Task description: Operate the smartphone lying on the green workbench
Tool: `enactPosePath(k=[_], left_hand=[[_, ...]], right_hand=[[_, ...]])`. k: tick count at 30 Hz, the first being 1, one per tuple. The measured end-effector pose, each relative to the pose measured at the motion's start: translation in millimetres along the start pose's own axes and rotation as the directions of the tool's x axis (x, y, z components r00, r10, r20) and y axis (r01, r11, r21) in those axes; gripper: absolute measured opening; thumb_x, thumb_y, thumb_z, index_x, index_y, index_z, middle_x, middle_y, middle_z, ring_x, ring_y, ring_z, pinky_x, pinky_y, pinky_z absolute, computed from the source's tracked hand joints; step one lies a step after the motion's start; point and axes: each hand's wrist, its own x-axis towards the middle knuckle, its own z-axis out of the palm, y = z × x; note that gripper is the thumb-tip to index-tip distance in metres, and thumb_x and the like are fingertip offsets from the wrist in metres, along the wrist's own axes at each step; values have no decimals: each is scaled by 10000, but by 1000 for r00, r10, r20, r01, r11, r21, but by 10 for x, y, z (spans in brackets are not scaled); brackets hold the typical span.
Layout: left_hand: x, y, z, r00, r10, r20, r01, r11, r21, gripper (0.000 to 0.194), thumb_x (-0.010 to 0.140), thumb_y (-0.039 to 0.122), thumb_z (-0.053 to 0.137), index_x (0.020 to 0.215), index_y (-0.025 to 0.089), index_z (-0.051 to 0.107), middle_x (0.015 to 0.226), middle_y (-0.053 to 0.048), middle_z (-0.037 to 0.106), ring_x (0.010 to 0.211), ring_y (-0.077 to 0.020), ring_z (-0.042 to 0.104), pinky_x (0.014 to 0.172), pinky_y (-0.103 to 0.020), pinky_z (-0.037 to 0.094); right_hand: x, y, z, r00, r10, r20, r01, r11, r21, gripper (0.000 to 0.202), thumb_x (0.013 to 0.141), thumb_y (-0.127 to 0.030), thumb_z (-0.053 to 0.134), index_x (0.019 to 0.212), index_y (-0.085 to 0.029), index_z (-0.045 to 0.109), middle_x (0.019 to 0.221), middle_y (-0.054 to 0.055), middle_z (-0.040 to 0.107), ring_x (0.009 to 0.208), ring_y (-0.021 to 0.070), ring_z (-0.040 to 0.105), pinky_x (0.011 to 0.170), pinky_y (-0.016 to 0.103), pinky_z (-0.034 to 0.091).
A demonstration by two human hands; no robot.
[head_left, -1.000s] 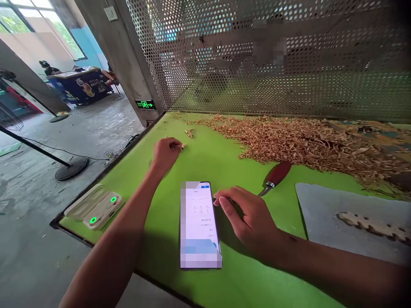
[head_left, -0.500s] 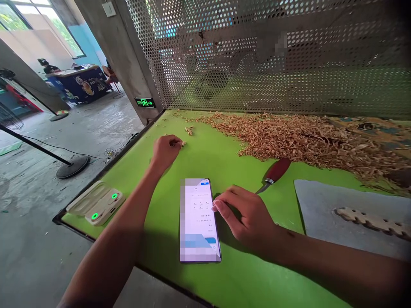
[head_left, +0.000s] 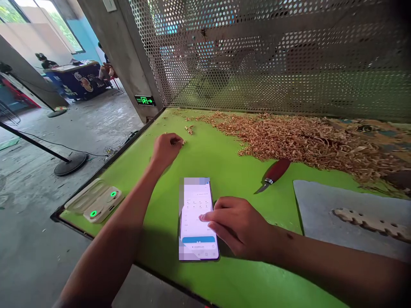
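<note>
A phone (head_left: 195, 226) with a lit screen lies flat on the green table (head_left: 231, 278). The index fingertip of my right hand (head_left: 239, 224) is on its screen; the other fingers are curled in, with nothing seen in them. Farther back on the left, my left hand (head_left: 167, 147) rests with its fingers curled closed beside a small pale wood bit (head_left: 184, 142); whether it holds anything is hidden. A knife with a red handle (head_left: 278, 170) lies beyond my right hand, its blade pointing toward the lower left.
Wood shavings (head_left: 289, 134) are heaped along the perforated metal screen (head_left: 257, 55). A grey board (head_left: 316, 205) at the right bears a notched wooden piece (head_left: 369, 222). An open earbud case (head_left: 104, 203) sits at the left edge. Beyond are a stand base (head_left: 71, 164) and distant people.
My right hand has moved left and slightly down, its index finger now over the phone screen. The screen content has shifted. My left hand has kept its place on the table.
</note>
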Motion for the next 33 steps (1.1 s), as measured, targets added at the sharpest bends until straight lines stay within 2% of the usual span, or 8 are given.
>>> enactPosePath(k=[8,12,14,16,20,22,29,33], left_hand=[[-15,41,-2,999,-2,41,4,999,-38,219,775,203,616,867,140,805,774,-66,776,712,-196,687,687,-274,507],[-20,65,17,998,-5,69,9,998,-59,209,788,235,630,866,137,798,732,-69,762,681,-196,690,681,-284,521],[-34,80,2,985,-10,171,31,992,-125,199,796,257,644,852,131,788,704,-79,750,623,-184,676,640,-286,521],[-54,99,-55,916,14,401,72,977,-199,190,790,292,682,832,136,782,706,-94,751,584,-177,667,598,-287,517],[-89,151,-270,552,99,828,149,965,-214,281,689,355,811,929,210,817,822,-84,794,675,-210,720,608,-288,525],[-95,188,-364,449,128,884,164,961,-222,359,636,336,852,981,243,821,896,-74,807,762,-226,742,662,-290,542],[-85,289,-384,398,200,895,-26,978,-208,356,584,260,884,934,231,822,902,-64,811,792,-221,737,727,-284,550],[-86,259,-368,397,212,893,-28,975,-219,325,635,282,847,956,244,823,910,-58,811,806,-216,732,725,-274,539]], right_hand=[[-23,13,-10,984,142,-108,-149,987,-67,252,1056,-226,463,1019,-165,704,879,48,744,727,150,630,675,280,457],[-26,11,-7,987,107,-116,-116,990,-74,229,1051,-234,475,1035,-167,693,895,53,752,727,148,641,678,278,474],[-25,12,-1,991,69,-118,-78,995,-68,204,1045,-231,489,1051,-167,683,907,54,757,730,149,648,683,278,484],[-21,12,5,993,33,-116,-42,997,-68,184,1038,-230,506,1059,-165,677,915,55,762,733,151,654,686,279,491],[-12,8,7,992,28,-125,-37,997,-67,177,1034,-216,513,1063,-156,677,929,60,765,738,145,662,681,273,496],[-9,5,4,991,49,-128,-58,996,-67,187,1040,-215,502,1062,-159,679,929,58,765,744,144,665,684,271,499],[-14,0,2,989,82,-124,-92,993,-78,216,1051,-240,479,1056,-173,684,923,58,767,750,149,673,679,270,500],[-12,11,4,991,59,-122,-67,996,-66,189,1045,-224,493,1067,-174,674,942,54,769,770,148,682,700,273,509]])
